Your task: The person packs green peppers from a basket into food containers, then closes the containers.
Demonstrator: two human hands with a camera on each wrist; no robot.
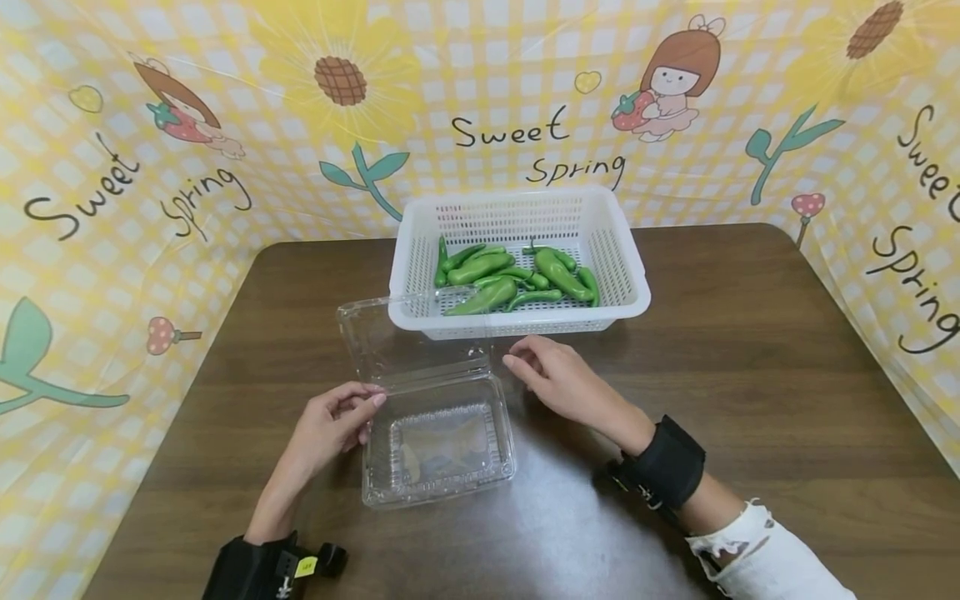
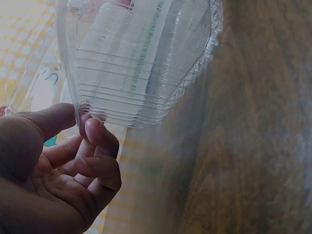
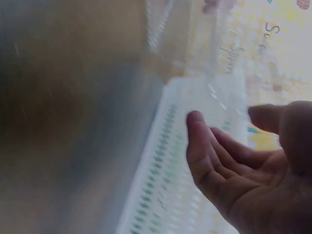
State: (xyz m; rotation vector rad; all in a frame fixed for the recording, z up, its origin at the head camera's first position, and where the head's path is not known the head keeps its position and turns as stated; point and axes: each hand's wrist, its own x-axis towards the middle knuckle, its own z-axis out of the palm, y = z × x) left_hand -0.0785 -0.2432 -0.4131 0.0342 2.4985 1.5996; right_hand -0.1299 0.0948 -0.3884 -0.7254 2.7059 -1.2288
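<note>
My left hand (image 1: 330, 425) pinches the near-left rim of the clear clamshell box (image 1: 442, 446), thumb and fingertips curled on the edge; the left wrist view confirms contact at the corner. My right hand (image 1: 558, 379) holds nothing, fingers loosely extended, hovering just off the box's right rear corner and near the front wall of the white basket (image 1: 630, 275).

Box sits on the brown table (image 1: 750, 375), directly in front of the basket. Its hinged lid (image 1: 390, 333) stands open and leans back against the basket front.

Risks as I read them:
- One-corner pinch on thin plastic: any pull likely twists or skids the box, since it is light and the tabletop looks slick.
- Lid rests on the basket; shifting either one may let it flop shut or spring.
- Right hand is close to the lid edge, so a careless reach could knock it.

Box look: transparent, ribbed walls, crimped rim, glare across the base. Looks empty, though reflections make the bottom hard to read. Green peppers (image 1: 517, 279) all lie in the basket, none in the box.
</note>
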